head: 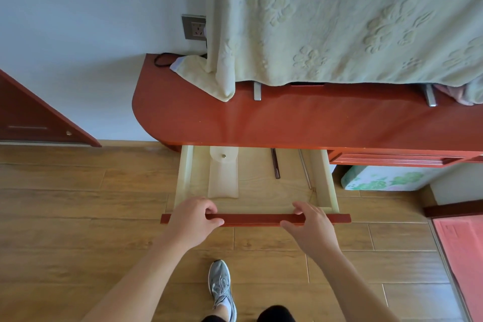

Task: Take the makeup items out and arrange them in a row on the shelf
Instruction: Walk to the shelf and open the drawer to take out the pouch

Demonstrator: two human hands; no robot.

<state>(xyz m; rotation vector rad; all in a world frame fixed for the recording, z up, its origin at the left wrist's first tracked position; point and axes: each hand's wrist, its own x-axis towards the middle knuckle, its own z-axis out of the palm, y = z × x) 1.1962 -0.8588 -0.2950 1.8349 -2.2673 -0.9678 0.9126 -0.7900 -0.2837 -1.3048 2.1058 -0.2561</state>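
A pale wooden drawer [187, 172] stands pulled out from under the red-brown dressing table top [287, 123]. Its red front panel [251, 218] is gripped by my left hand [193, 219] near the left end and by my right hand [311, 227] right of the middle. Inside the drawer lie a dark slim pencil-like stick [275, 163], a thin metal rod [305, 168] along the right wall, and a pale translucent flat piece [223, 175] at the left. The back of the drawer is hidden under the table top.
A pale green towel [339, 21] drapes over something standing on the table. A wall socket [194, 26] and a black cable [163, 59] sit at the back left. A second red drawer [392, 159] is at the right, a floral box [381, 178] below it. My shoe [220, 285] is on the wood floor.
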